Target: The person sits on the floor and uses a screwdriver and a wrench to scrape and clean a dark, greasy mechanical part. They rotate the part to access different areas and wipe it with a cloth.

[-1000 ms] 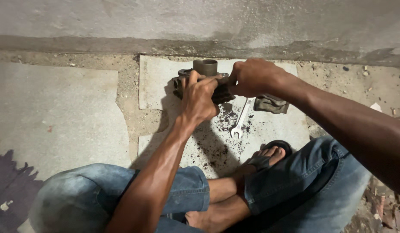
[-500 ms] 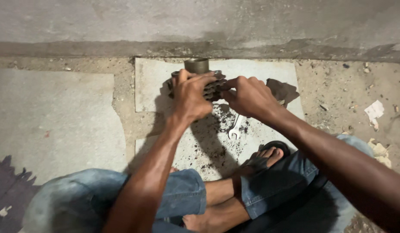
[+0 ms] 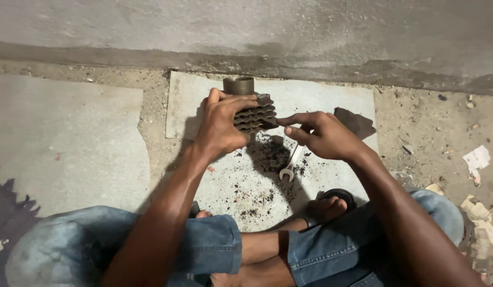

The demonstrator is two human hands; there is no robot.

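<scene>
The left hand [image 3: 221,125] gripped a finned engine cylinder [image 3: 254,111], fingers wrapped over its top. The right hand [image 3: 323,135] pinched a thin tool at the fins, seemingly scraping grime. A wrench [image 3: 290,165] lay below those fingers on the slab [image 3: 331,101].

Seated on the ground in rolled-up jeans [image 3: 204,239], legs crossed over a grey stone slab [image 3: 321,101]. Left hand [image 3: 220,125] wrapped around a dark finned engine cylinder [image 3: 254,111], holding it just above the slab, round sleeve end pointing away. Right hand [image 3: 321,135] just beside the fins, pinching a thin dark tool against them. Open-ended spanner [image 3: 289,166] lying on the slab below the right hand, amid black debris [image 3: 268,154]. Dark rag [image 3: 355,121] near the slab's far right corner. Sandalled foot [image 3: 329,204] resting on the slab's near edge.
</scene>
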